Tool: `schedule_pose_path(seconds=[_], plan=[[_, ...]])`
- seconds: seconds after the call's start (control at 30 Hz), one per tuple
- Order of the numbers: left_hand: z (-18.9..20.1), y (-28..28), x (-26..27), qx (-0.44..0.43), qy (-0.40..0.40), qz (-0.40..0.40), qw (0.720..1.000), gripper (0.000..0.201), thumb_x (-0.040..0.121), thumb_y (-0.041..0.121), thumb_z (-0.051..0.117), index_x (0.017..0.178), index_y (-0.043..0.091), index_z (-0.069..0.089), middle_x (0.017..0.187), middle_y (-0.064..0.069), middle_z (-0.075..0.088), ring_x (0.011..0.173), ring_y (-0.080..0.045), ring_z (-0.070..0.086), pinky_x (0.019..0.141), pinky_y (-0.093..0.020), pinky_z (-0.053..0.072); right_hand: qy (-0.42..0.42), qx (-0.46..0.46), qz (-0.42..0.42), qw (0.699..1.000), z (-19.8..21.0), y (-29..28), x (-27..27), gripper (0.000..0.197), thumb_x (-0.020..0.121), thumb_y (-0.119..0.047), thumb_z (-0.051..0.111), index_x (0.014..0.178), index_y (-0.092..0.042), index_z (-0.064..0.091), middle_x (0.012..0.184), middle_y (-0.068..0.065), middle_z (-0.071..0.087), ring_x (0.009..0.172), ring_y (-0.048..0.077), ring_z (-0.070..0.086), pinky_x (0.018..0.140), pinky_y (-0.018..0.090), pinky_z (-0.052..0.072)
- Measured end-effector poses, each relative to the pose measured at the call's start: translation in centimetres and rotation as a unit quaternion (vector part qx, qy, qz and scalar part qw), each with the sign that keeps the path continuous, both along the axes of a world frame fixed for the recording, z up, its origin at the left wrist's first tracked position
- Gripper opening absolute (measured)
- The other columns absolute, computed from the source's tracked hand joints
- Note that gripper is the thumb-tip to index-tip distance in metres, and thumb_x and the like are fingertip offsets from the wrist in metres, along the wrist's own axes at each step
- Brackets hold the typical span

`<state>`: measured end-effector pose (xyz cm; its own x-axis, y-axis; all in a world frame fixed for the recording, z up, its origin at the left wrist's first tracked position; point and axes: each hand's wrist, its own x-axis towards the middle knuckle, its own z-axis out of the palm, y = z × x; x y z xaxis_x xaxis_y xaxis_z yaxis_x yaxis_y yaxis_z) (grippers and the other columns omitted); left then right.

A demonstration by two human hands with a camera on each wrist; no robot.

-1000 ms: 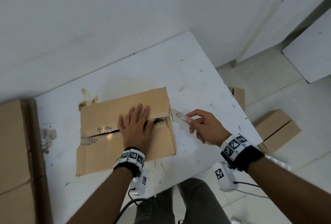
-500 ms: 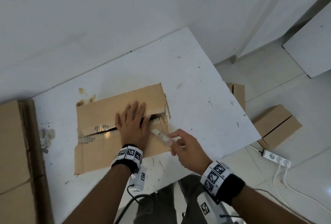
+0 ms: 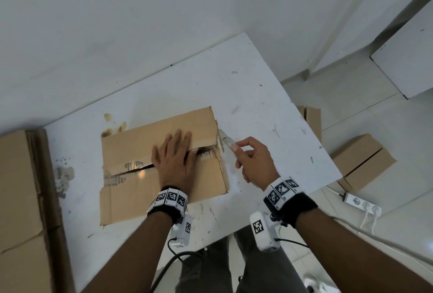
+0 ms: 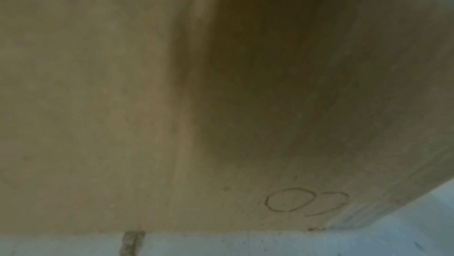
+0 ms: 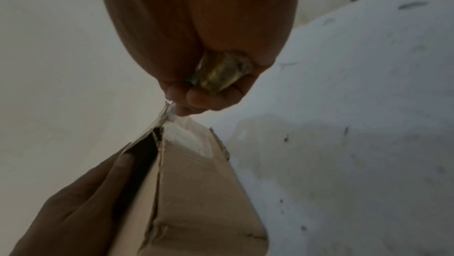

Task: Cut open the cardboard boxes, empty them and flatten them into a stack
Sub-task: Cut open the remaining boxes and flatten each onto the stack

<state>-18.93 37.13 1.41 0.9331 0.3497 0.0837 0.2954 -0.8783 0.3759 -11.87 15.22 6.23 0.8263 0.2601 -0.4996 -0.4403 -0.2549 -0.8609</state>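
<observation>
My right hand (image 3: pixel 254 163) swings the utility knife (image 3: pixel 226 140) back to the box (image 3: pixel 131 149) end, gripping it; left hand (image 3: pixel 173 160) flat, pressing; end tape next, I judge.

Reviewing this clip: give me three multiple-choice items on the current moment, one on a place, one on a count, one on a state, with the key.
1. Where does the left hand rest?
A. on the cardboard box
B. on the bare table
C. on the floor

2. How many sockets show on the power strip?
A. one
B. three
C. six

3. How is the right hand?
A. flat and empty
B. gripping the utility knife
C. holding tape

Key: 1 A, palm lies flat on the box top. 2 B, three round sockets show. 3 B, fingers curl round the knife handle.
</observation>
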Motion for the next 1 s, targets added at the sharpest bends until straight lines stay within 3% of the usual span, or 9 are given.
schedule_pose_path(seconds=[0.3,0.43,0.53,0.6,0.7,0.8,0.87,0.93,1.0], plan=[[0.1,0.0,0.1,-0.009,0.000,0.003,1.000,0.052,0.102,0.055,0.034,0.147,0.034,0.049,0.155,0.004,0.045,0.148,-0.022,0.031,0.122,-0.054,0.011,-0.014,-0.026,0.099,0.995,0.8,-0.8,2.4,0.027,0.096,-0.046,0.063,0.099,-0.019,0.064,0.063,0.006,0.066,0.037,0.017,0.041,0.040,0.023,0.037],[0.4,0.0,0.5,-0.021,-0.001,0.015,1.000,0.052,0.102,0.054,0.034,0.146,0.033,0.052,0.154,0.003,0.047,0.146,-0.022,0.033,0.121,-0.055,0.012,-0.029,-0.109,0.278,0.954,1.1,-1.1,1.3,0.020,0.094,-0.043,0.067,0.098,-0.024,0.068,0.065,0.004,0.070,0.038,0.007,0.047,0.042,0.020,0.038],[0.7,-0.2,0.9,-0.020,0.002,0.012,1.000,0.054,0.100,0.053,0.035,0.145,0.030,0.054,0.153,0.001,0.049,0.145,-0.025,0.036,0.120,-0.057,0.014,-0.028,-0.109,0.265,0.958,0.7,0.2,-1.2,0.020,0.094,-0.042,0.066,0.092,-0.022,0.063,0.065,0.003,0.070,0.040,0.001,0.052,0.040,0.015,0.036],[0.9,0.3,0.7,-0.038,0.008,-0.003,0.999,0.055,0.098,0.054,0.037,0.145,0.030,0.055,0.156,0.004,0.045,0.147,-0.022,0.032,0.122,-0.054,0.010,-0.022,-0.110,0.254,0.961,1.3,-0.1,-1.1,0.021,0.095,-0.042,0.065,0.090,-0.022,0.060,0.067,0.005,0.071,0.040,0.003,0.050,0.040,0.017,0.037],[1.7,1.6,0.0,-0.120,0.021,-0.034,0.992,0.060,0.092,0.054,0.034,0.143,0.031,0.055,0.160,0.012,0.034,0.152,-0.012,0.022,0.125,-0.046,0.001,0.010,-0.070,0.243,0.967,3.7,-2.4,1.1,0.020,0.098,-0.038,0.063,0.096,-0.018,0.060,0.072,0.009,0.072,0.040,0.014,0.045,0.040,0.023,0.036],[3.0,2.6,-1.2,-0.133,0.011,-0.028,0.991,0.058,0.092,0.050,0.034,0.139,0.027,0.060,0.155,0.006,0.044,0.148,-0.016,0.030,0.122,-0.044,0.011,-0.017,-0.039,0.250,0.967,6.9,-2.9,3.8,0.011,0.102,-0.028,0.059,0.108,-0.019,0.058,0.083,0.007,0.075,0.047,0.022,0.053,0.045,0.027,0.042],[3.9,3.0,-2.6,-0.096,-0.014,0.027,0.995,0.048,0.090,0.044,0.043,0.126,0.024,0.067,0.140,0.002,0.057,0.134,-0.025,0.046,0.113,-0.044,0.026,-0.052,-0.024,0.243,0.968,8.4,-0.9,5.8,0.010,0.103,-0.023,0.057,0.112,-0.020,0.057,0.088,0.005,0.076,0.053,0.023,0.057,0.049,0.030,0.045],[4.8,3.4,-4.2,-0.076,-0.026,0.143,0.987,0.038,0.086,0.037,0.057,0.120,0.024,0.064,0.129,0.000,0.056,0.123,-0.028,0.049,0.108,-0.049,0.034,-0.075,0.001,0.249,0.966,9.3,2.6,7.3,0.012,0.102,-0.020,0.059,0.114,-0.020,0.056,0.088,0.006,0.076,0.055,0.023,0.058,0.052,0.032,0.046],[5.8,3.6,-6.0,-0.095,-0.004,0.327,0.940,0.048,0.081,0.032,0.072,0.125,0.023,0.054,0.133,-0.003,0.049,0.125,-0.029,0.044,0.110,-0.054,0.034,-0.100,0.003,0.285,0.953,9.4,6.7,7.9,0.020,0.098,-0.015,0.063,0.117,-0.018,0.055,0.083,0.005,0.074,0.051,0.019,0.058,0.051,0.030,0.046]])
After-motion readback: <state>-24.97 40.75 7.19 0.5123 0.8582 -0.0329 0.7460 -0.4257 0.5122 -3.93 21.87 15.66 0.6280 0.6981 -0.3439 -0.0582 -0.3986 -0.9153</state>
